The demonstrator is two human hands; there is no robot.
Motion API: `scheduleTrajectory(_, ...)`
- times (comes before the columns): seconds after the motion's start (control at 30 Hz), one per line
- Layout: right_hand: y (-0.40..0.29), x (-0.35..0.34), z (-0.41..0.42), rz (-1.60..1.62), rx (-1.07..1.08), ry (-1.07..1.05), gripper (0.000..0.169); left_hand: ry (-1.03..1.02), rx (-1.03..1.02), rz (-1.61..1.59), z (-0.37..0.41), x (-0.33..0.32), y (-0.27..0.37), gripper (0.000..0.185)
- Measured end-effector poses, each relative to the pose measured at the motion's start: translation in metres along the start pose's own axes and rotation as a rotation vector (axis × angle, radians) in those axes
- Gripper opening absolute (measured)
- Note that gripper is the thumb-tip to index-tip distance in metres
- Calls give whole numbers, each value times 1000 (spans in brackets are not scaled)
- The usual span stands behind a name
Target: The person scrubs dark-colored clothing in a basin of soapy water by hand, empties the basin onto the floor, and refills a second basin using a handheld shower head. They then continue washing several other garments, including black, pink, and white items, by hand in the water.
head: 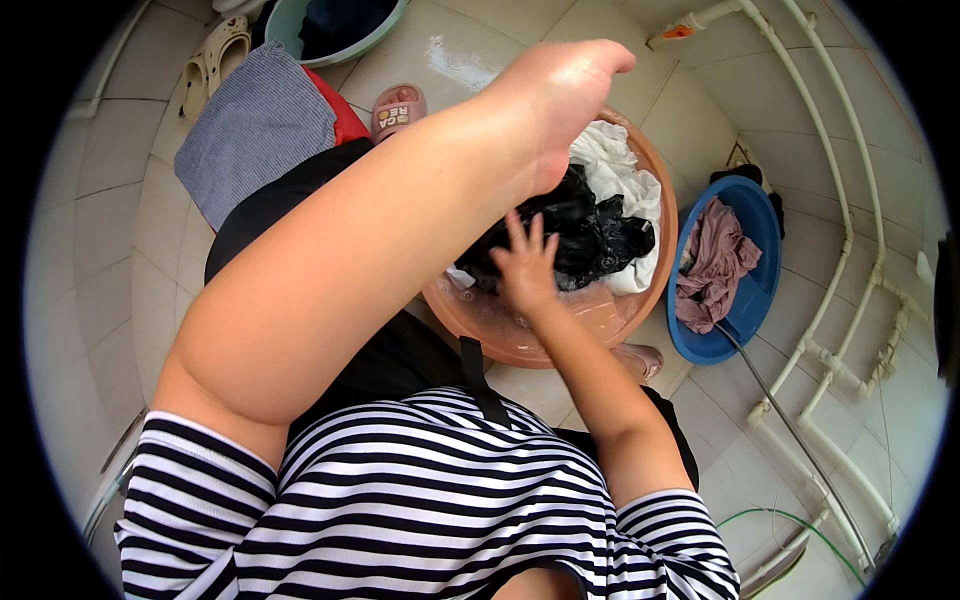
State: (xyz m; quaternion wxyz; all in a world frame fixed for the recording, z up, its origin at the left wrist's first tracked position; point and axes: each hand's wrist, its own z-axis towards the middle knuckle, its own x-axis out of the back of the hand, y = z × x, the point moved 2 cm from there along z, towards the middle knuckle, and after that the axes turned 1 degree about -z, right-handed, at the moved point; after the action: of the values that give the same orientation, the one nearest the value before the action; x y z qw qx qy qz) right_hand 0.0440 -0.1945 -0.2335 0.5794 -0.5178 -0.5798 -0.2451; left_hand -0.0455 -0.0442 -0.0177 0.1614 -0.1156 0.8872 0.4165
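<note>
My left arm reaches up across the view, close to the camera; my left hand (574,94) is bent at the wrist above the far side of an orange plastic basin (666,225). Most of its fingers are hidden, and nothing shows in it. Lower down, my right hand (529,266), slightly blurred, has its fingers spread at the near edge of a wet black garment (574,225). The garment lies in the basin against white cloth (637,202). Soapy water (592,307) shows at the basin's near side.
At right stands a blue basin (761,300) with mauve cloth (716,262), a hose (772,397) and wall pipes (832,165). A pale green basin (375,45) with dark cloth is at the top. Blue striped cloth (255,127), clogs (225,49) and a pink slipper (397,112) are at upper left.
</note>
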Motion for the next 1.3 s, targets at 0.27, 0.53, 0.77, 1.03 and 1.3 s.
scheduleTrajectory(0.27,54,-159,24,419,-548,-475,33,-48,-49,-152,-1,12,10,44)
scheduleTrajectory(0.53,59,-154,79,110,72,-891,35,-71,-24,-100,11,11,6,22)
scheduleTrajectory(0.77,63,45,12,622,67,37,37,-211,16,-25,7,4,8,27)
scheduleTrajectory(1.03,-13,305,-72,1182,157,748,48,-180,-29,-51,10,10,15,26)
scheduleTrajectory(1.3,-43,350,-98,1054,202,1008,66,-225,-61,-98,3,14,28,28)
